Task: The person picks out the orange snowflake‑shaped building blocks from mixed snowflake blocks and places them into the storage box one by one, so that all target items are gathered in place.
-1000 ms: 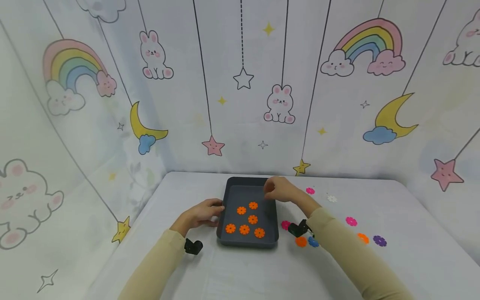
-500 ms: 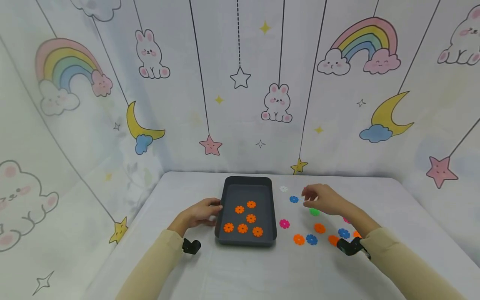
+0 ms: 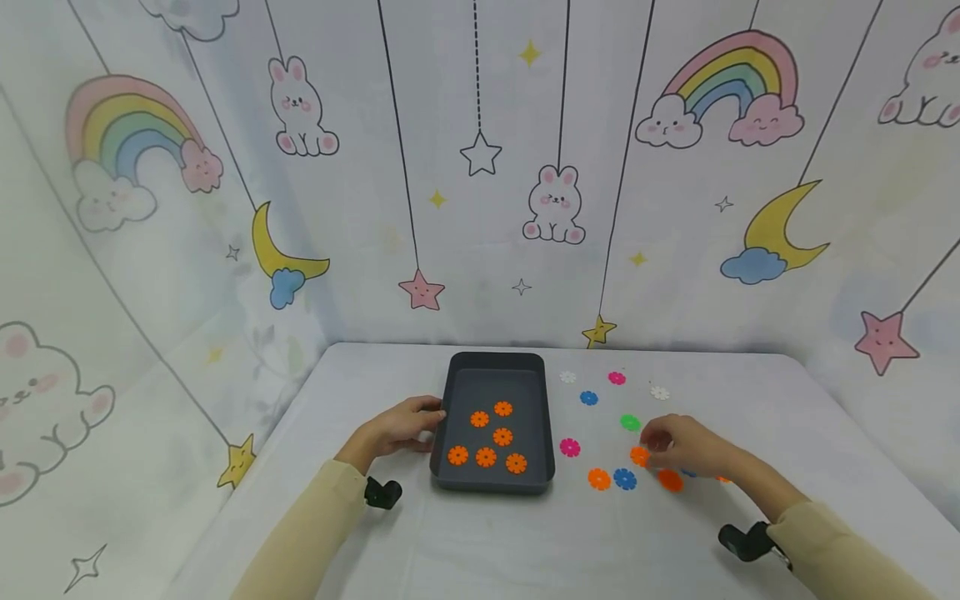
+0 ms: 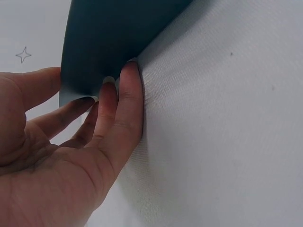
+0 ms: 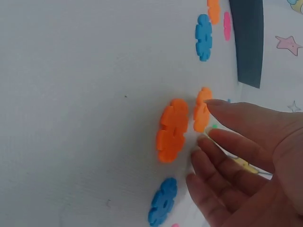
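A dark grey tray (image 3: 492,483) lies on the table with several orange flower-shaped discs (image 3: 502,436) in it. At its left side, my left hand (image 3: 400,427) holds the wall: in the left wrist view the fingers (image 4: 128,99) lie against the outside and the thumb reaches the rim. My right hand (image 3: 686,446) is over the loose discs right of the tray. Its thumb and index tips, a little apart, are at the edge of an orange disc (image 5: 202,111); contact is unclear. Close by lie another orange disc (image 5: 173,131) and a blue disc (image 5: 162,202).
More flower discs lie right of the tray: pink (image 3: 570,447), green (image 3: 630,422), blue (image 3: 625,478), orange (image 3: 599,479) and white (image 3: 660,392). The table (image 3: 480,550) has a white cover. Behind it hangs a patterned cloth (image 3: 480,233).
My right hand has moved from over the tray's far right side out to the right, then down towards the orange discs. My left hand stays at the tray; the view has shifted slightly.
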Demonstrator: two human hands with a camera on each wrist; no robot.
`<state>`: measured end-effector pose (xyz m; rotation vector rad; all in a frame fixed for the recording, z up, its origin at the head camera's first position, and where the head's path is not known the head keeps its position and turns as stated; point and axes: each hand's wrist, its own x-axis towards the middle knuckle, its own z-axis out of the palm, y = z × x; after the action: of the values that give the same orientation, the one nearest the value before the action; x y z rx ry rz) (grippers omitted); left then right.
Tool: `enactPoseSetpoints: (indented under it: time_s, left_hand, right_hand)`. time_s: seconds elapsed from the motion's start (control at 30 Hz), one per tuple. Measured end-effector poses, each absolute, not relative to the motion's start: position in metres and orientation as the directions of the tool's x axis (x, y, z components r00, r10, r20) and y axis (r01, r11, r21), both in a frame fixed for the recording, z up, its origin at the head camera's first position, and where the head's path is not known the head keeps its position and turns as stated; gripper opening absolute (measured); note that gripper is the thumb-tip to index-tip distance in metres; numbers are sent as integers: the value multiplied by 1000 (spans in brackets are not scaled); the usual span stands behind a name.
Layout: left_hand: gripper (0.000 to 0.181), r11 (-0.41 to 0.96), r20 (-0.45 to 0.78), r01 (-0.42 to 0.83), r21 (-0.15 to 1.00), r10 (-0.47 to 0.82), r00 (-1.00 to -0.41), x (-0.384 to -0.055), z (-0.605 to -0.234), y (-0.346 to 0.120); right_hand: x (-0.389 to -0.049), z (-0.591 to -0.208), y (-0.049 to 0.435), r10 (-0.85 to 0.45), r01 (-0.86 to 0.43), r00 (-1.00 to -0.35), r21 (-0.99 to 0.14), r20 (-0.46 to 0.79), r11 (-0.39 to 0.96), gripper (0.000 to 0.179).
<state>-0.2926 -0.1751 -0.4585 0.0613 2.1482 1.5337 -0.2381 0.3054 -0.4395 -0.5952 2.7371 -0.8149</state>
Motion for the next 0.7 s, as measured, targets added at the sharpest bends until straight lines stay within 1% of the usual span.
enactPoseSetpoints:
  time_s: [0.13,0.33,0.53,0.7]
  left_hand:
    - [53,362,-368,-248,899,313,-876,-293,-459,-175]
    - [53,358,-365,-248,900,310,-878,-293,-459,-175]
    - [52,359,-364,-247,900,308,-879,-294,-458,-175]
    - [52,359,-363,-246,900,310,-879,-294,-460,-175]
  right_hand:
    - [-237,-444,304,-400,-271,-909,-561,-119,782,25]
    - [-239,-447,304,-376,-247,-919,-570,-120,784,22]
    - [-239,-444,304,-406,-274,-910,-611,-85,743,13]
    - [-242,-434,295,-461,-350,-887,-629,-15,694,8]
